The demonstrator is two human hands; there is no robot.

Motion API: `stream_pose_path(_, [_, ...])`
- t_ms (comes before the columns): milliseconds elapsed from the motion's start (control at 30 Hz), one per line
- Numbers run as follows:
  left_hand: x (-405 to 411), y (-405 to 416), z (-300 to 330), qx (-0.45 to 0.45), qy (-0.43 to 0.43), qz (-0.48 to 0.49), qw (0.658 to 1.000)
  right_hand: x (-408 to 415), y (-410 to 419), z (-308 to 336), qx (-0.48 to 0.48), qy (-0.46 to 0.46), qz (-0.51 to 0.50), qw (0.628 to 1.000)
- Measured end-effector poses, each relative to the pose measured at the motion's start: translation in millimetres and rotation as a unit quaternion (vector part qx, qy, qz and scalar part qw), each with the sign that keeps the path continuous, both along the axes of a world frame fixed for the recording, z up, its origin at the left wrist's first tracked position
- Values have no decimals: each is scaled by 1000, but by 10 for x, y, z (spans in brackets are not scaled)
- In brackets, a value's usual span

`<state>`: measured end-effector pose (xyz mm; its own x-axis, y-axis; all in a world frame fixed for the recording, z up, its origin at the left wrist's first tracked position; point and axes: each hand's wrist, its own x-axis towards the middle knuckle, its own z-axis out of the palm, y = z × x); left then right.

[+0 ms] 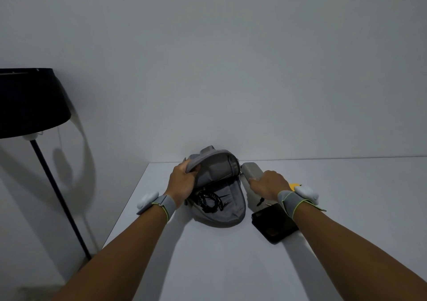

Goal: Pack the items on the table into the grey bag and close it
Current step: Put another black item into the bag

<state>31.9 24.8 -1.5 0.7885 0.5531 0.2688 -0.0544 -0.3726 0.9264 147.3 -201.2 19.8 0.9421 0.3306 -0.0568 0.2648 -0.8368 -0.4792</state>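
The grey bag [227, 217] lies open in the middle of the white table [231, 266], with a black cable or strap [209, 201] coiled inside it. My left hand [182, 182] grips the bag's raised flap [215, 162] and holds it up. Just right of the bag, my right hand [269, 184] is closed around a grey cylindrical speaker [250, 170]; the speaker's lower part is hidden by the hand. A black flat case [273, 223] rests on the table under my right wrist. A yellow object [294, 186] shows partly behind that wrist.
A floor lamp with a black shade [30, 101] and a thin black pole [60, 199] stands left of the table. A plain wall runs along the table's far edge. Both wrists wear grey bands with white devices.
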Motion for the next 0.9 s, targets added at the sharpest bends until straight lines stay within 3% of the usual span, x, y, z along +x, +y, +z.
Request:
stream_pose_path(433, [-93, -85, 87, 0, -6, 28, 1000, -277, -135, 275, 14, 128, 46, 991])
stream_pose_path(900, [-120, -124, 104, 7, -3, 11, 1000, -559, 108, 304, -24, 91, 113, 989])
